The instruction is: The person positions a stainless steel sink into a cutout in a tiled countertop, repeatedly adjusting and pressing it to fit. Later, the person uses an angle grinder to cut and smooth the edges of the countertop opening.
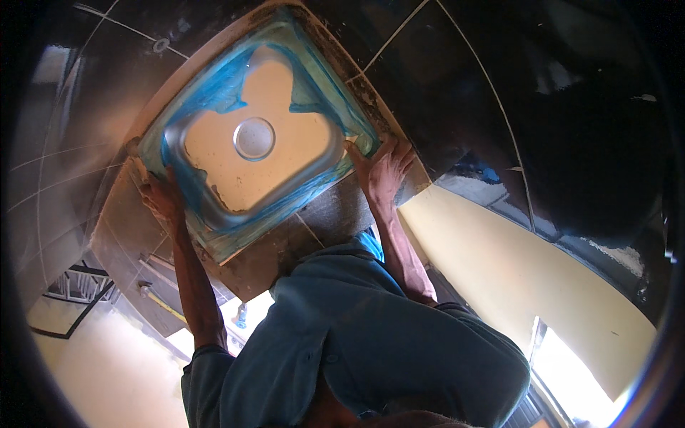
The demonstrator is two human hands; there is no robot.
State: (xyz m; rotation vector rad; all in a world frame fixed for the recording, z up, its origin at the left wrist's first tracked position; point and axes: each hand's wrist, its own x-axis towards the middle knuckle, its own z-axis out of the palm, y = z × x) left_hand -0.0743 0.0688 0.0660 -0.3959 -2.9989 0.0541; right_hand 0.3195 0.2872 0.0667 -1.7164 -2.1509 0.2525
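A square metal sink [271,175] with a round drain recess sits in the corner of a brown stone-look counter [260,264], with torn blue film around its basin and along its rim. My left hand [160,196] grips the sink's left edge, fingers bent at the rim. My right hand [382,164] holds the opposite edge, thumb on the rim and fingers bent over the outside. The tips of some fingers are hard to make out against the edge.
Dark glossy wall tiles [471,107] surround the counter's back and sides. A cream wall panel [514,264] lies right of my forearm. A yellow strip [164,307] and other small items rest on a lower surface at left. Dark metal frames [78,292] stand farther left.
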